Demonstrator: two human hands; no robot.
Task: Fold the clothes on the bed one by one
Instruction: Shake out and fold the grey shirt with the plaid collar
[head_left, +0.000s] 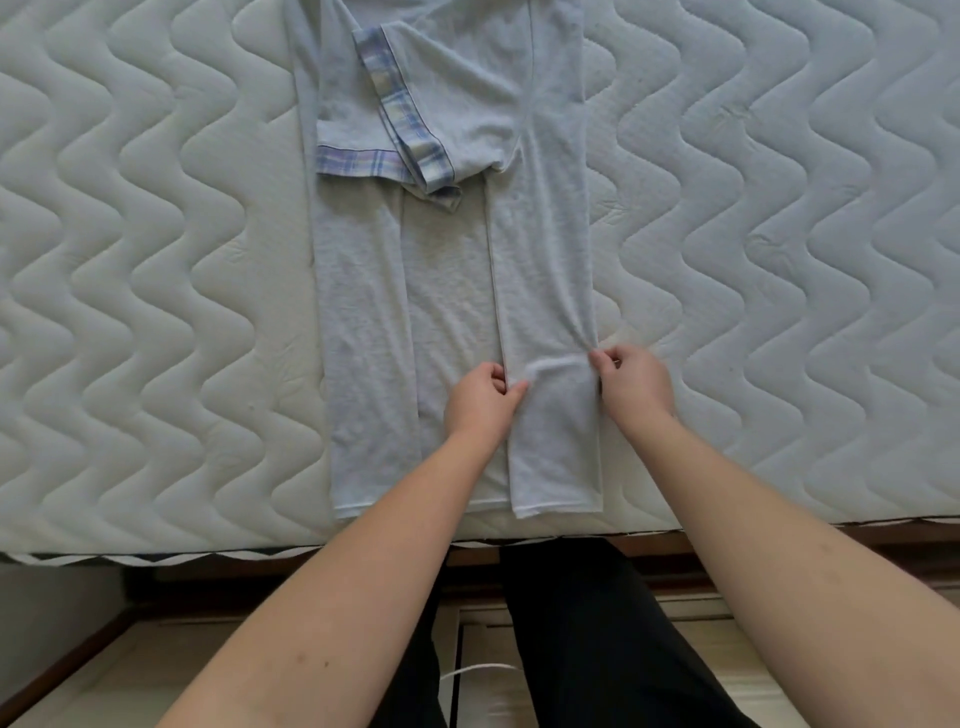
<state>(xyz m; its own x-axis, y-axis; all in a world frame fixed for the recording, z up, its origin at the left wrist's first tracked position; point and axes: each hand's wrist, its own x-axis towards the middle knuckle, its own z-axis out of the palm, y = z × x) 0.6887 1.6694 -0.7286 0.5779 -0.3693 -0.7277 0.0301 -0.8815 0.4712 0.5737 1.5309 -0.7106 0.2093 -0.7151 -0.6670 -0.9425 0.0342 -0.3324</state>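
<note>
Shirt (452, 291) between both pinching hands

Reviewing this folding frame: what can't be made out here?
- Head view: the top of the light blue shirt is cut off by the upper edge, so its collar is unseen.
- The fabric between the left hand and right hand is motion-blurred.
- The fingertips of both hands are tucked into the cloth.
- The mattress runs past both sides, so other clothes cannot be seen.

1. A pale blue shirt (452, 291) lay lengthwise on the quilted mattress (156, 260), sides folded inward.
2. Its plaid-cuffed sleeves (400, 135) crossed near the top.
3. The left hand (480, 397) and right hand (631, 382) pinched the right panel's edges.
</note>
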